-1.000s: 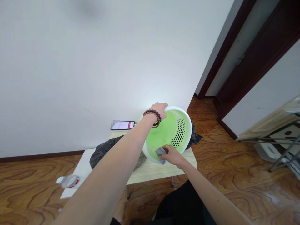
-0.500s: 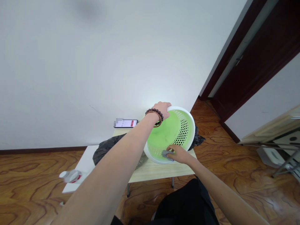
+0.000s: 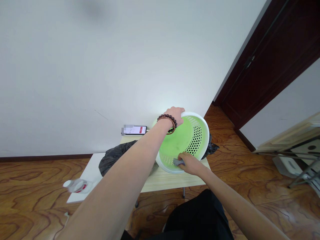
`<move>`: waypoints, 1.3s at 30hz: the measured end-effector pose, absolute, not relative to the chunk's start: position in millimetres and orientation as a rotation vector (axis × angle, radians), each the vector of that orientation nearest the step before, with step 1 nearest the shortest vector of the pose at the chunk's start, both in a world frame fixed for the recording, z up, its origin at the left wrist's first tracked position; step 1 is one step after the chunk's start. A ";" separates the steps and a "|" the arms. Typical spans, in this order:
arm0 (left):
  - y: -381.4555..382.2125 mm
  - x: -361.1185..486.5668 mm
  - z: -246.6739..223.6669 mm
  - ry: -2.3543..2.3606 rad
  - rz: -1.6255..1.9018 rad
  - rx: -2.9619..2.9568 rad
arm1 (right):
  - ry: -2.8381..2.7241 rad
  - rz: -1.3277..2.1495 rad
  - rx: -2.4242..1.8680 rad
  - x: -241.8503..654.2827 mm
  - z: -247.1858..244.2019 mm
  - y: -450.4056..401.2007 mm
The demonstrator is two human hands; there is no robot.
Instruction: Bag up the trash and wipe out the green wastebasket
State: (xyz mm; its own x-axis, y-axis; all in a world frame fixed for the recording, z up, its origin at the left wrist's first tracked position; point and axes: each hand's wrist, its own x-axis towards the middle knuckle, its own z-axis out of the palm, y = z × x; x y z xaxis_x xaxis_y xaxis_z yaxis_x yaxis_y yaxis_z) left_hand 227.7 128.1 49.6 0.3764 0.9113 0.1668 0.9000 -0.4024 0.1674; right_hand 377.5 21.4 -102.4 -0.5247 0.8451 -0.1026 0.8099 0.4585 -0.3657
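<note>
A round plastic basket (image 3: 204, 146), green inside with a white rim and rows of holes, is tilted over a small light wood table. My left hand (image 3: 175, 115), with beaded bracelets at the wrist, is closed on the far rim; its fingertips are partly hidden. Inside the near wall of the basket, my right hand (image 3: 188, 162) pinches a small grey cloth (image 3: 178, 162) against the perforated side.
Black plastic bags lie to the left (image 3: 112, 156) and behind the basket at right (image 3: 211, 148). A phone (image 3: 135, 130) rests by the wall. On a white surface (image 3: 92, 166) at left is a clear bottle (image 3: 76, 185). The wooden table (image 3: 170, 181) stands below the basket.
The basket and my left hand have shifted slightly to the right. My right hand stays at the near inner wall with the grey cloth, nearly in the same place.
</note>
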 end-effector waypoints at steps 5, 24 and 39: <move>127.9 228.3 49.8 1.695 0.354 2.576 | -2.615 0.647 -1.562 377.2 -108.0 30.7; 125.0 222.7 50.7 1.731 0.316 2.541 | -2.483 0.196 -1.573 362.9 -92.2 22.1; 122.8 223.2 54.7 1.747 0.277 2.555 | -2.112 0.523 -1.460 387.4 -107.7 36.0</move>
State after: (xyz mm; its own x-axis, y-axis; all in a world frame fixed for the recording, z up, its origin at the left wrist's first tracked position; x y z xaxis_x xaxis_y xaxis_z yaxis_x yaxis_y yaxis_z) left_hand 223.2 122.8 54.7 0.3523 0.9272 0.1271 0.9211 -0.3676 0.1284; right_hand 387.4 36.0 -107.7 -0.2874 0.9380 0.1940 0.7391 0.3460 -0.5780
